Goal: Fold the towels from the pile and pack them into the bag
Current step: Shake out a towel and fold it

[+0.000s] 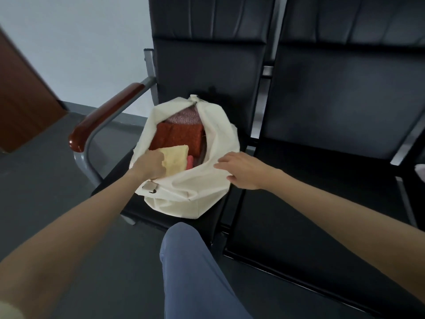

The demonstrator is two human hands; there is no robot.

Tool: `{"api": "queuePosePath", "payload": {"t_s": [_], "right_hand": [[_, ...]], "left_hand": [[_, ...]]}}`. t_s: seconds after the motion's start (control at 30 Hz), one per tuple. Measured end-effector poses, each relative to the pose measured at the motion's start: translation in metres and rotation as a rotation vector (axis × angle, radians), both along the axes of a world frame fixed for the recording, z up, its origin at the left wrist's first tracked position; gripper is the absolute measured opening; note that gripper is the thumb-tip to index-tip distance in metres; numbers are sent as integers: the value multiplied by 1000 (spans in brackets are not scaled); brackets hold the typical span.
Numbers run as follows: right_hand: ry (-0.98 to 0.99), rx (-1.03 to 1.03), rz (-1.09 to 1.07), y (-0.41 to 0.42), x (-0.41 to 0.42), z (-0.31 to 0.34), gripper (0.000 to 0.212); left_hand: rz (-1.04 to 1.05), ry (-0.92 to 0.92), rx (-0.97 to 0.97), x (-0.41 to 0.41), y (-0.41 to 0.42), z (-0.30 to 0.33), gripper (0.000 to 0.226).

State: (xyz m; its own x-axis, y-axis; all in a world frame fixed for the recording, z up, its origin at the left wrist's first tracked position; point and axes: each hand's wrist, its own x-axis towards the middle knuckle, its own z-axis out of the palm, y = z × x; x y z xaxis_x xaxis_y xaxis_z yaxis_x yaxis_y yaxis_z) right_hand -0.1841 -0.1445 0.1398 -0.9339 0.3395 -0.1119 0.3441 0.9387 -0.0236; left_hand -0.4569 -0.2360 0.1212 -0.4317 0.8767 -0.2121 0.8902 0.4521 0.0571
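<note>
A cream cloth bag (197, 189) lies open on the left black seat. Inside it I see a folded orange-red towel (181, 137), a pinkish towel (184, 116) behind it and a small pink one (190, 162) near the front. My left hand (149, 164) grips a folded pale yellow towel (176, 157) and holds it in the bag's mouth. My right hand (241, 169) grips the bag's right rim, its fingers curled over the fabric.
The bag sits on a row of black chairs (333, 111) with a red-brown armrest (108, 113) on the left. My leg in blue trousers (190, 268) is in front of the seat. A white object (420, 172) shows at the right edge.
</note>
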Motion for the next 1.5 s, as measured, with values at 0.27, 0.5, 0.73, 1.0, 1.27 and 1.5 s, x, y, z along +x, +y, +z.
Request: {"api": "queuePosePath", "payload": {"t_s": [0.27,0.5,0.73,1.0,1.27,1.5], "right_hand": [[-143,-117,-458,15,182,6,59],[-145,-177,-862,-2,377,-25,61],[150,-131,-1342,-31,522,-57,63],[560,-250,-1595,-36,594,-96,59],[802,-257,-1670,-47,624,-130,54],[888,-287,-1700,-55,636,-141,49]], "left_hand": [[-293,92,241,154,47,21,51],[-700,-83,288,340,105,13,68],[-950,-258,220,505,134,-10,69],[-1166,-364,113,657,152,-49,53],[-1401,-151,196,747,151,-93,37],[-1429,110,255,758,161,-93,22]]}}
